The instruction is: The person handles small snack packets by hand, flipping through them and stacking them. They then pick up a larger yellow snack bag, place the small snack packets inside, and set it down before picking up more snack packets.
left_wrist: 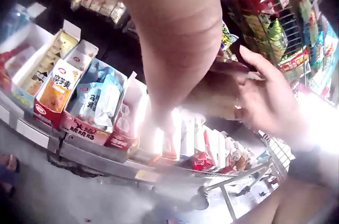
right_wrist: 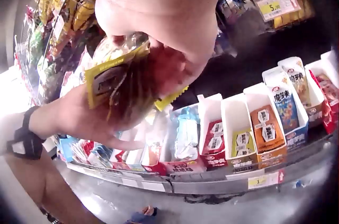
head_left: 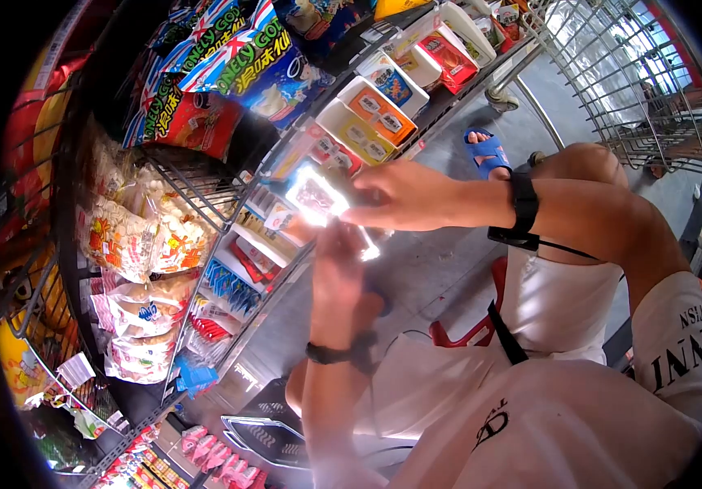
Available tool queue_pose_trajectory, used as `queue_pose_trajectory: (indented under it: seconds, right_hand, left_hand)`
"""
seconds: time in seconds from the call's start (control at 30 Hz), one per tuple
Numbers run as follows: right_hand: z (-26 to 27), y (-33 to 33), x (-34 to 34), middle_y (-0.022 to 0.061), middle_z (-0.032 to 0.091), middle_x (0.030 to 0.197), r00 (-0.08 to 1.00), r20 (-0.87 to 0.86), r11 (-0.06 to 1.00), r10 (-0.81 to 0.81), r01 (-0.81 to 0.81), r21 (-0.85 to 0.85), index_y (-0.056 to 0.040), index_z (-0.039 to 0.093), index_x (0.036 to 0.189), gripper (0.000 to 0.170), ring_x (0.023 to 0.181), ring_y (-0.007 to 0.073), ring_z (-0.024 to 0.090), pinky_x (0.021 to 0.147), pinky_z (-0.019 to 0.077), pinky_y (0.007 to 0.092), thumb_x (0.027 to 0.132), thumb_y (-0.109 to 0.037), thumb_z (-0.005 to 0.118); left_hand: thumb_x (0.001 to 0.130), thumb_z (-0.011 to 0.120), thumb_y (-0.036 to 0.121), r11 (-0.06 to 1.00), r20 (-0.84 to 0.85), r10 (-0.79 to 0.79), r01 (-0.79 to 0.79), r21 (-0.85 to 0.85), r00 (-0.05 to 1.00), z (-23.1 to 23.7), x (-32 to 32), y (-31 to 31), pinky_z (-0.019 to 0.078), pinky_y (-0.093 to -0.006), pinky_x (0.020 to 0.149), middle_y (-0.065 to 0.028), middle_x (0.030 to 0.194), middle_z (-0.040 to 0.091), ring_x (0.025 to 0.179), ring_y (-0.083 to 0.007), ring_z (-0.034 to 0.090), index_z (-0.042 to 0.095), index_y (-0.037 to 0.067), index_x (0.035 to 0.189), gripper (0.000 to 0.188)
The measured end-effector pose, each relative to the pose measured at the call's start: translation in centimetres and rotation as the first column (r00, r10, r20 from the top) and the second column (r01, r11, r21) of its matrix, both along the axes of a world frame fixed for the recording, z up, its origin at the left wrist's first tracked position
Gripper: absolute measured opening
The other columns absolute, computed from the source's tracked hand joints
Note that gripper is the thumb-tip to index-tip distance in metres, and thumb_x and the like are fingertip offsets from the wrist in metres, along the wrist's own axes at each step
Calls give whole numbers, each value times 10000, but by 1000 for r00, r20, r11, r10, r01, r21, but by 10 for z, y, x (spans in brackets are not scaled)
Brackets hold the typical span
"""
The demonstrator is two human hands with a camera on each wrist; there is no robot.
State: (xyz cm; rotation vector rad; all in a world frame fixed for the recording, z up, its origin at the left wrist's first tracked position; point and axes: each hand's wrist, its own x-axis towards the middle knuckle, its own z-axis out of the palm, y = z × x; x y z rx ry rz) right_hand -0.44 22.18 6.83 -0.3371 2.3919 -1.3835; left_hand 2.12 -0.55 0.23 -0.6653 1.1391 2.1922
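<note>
A shiny snack packet (right_wrist: pixel 114 83) with yellow edges and a dark, see-through middle is between my two hands. In the head view, glare washes out much of this packet (head_left: pixel 316 196). My right hand (head_left: pixel 408 196) grips it from the right, fingers curled over its side in the right wrist view. From below comes my left hand (head_left: pixel 338 257), blurred, holding the packet's lower part. The right wrist view shows the left hand (right_wrist: pixel 87 115) behind the packet, one finger stretched out under it. In the left wrist view, the left fingertips are hidden behind the forearm.
Open display boxes (head_left: pixel 367 122) of small snack packets line the shelf edge before me. Large chip bags (head_left: pixel 241 61) hang above, and popcorn-like bags (head_left: pixel 143 236) sit to the left. A wire cart (head_left: pixel 620 73) stands at the upper right, and a red stool (head_left: pixel 481 314) is below.
</note>
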Motion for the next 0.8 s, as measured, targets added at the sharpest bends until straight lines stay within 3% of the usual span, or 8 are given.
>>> queue_pose_trajectory:
  seconds: [0.07,0.13,0.2,0.47,0.53,0.57,0.63,0.8]
  right_hand:
    - [-7,-1,4,134,653,893,999,-50,999,-11,13,42,-18,654,988,400,829,308,647,728,500,403,900,-408,656]
    - [-12,-5,6,116,639,1005,884,-458,996,-92,90,-26,-28,639,1011,385,962,307,620,797,504,416,884,-391,666]
    - [-14,-5,7,98,622,1037,902,-425,997,-71,65,-28,-34,628,1030,382,1022,314,585,840,498,425,875,-380,672]
    - [-1,-8,10,71,628,944,788,-596,987,-154,98,-125,-68,626,875,239,930,276,587,823,479,400,774,-255,735]
    - [4,-8,11,63,625,941,768,-624,990,-142,99,-103,-75,622,879,228,921,268,586,822,478,400,771,-242,735]
    - [5,-8,10,55,622,937,748,-651,992,-129,102,-79,-83,618,882,220,912,260,586,821,478,400,769,-229,736]
    - [2,-8,9,51,622,943,744,-662,995,-95,60,-76,-86,617,889,218,916,257,588,819,481,398,770,-227,733]
    - [-7,-14,12,42,576,933,689,-721,994,-82,8,-106,-105,588,933,283,900,257,573,755,471,392,717,-179,755]
  left_hand:
    - [1053,445,324,897,-470,-414,263,-355,779,-2,6,-5,454,-453,1021,-53,1322,586,1183,-205,572,491,101,1373,393]
    - [1058,427,306,892,-349,-386,250,-375,854,0,11,1,422,-492,1059,-61,1383,545,1236,-222,546,441,100,1411,409]
    - [1059,424,319,915,-594,-391,229,-331,703,-5,16,0,395,-510,1086,-68,1408,521,1282,-245,515,431,105,1413,413]
    - [1051,442,287,969,-554,-241,232,-88,797,39,14,26,422,-470,1070,-70,1401,527,1282,-236,518,465,99,1391,390]
    - [1019,503,256,869,-623,-457,170,-465,634,28,10,17,455,-434,1028,-63,1357,556,1242,-225,547,494,92,1371,388]
    - [1019,503,256,869,-623,-458,170,-465,634,24,12,15,455,-434,1028,-63,1357,556,1242,-225,547,494,92,1371,388]
    - [978,562,248,1000,-235,4,0,16,972,33,13,24,473,-410,995,-62,1324,573,1207,-219,567,504,77,1361,423]
    - [979,544,294,995,-259,-15,-10,-94,966,23,18,14,478,-381,961,-62,1275,594,1172,-216,584,493,64,1364,451]
